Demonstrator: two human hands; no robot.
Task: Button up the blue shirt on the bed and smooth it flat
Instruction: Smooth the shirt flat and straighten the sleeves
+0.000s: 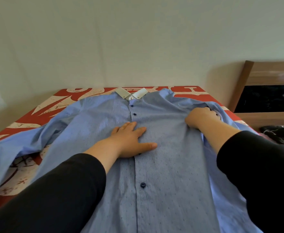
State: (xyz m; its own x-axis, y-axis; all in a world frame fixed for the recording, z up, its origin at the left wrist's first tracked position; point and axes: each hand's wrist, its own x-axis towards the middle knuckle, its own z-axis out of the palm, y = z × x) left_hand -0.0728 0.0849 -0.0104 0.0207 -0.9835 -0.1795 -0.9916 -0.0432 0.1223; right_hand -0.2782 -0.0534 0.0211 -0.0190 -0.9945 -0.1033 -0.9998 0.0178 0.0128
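The blue shirt (168,165) lies front up on the bed (42,108), its white collar (132,94) toward the wall. Dark buttons (143,184) run down the closed placket. My left hand (131,140) rests flat on the chest over the placket, fingers spread. My right hand (201,117) is closed on a fold of cloth near the shirt's right armhole, where the fabric bunches up. The left sleeve (25,140) sprawls crumpled toward the left edge of the bed.
The bed cover is red with a cream pattern. A plain wall stands right behind the bed. A wooden headboard or shelf unit (263,78) with a dark patterned cloth (279,135) sits at the right.
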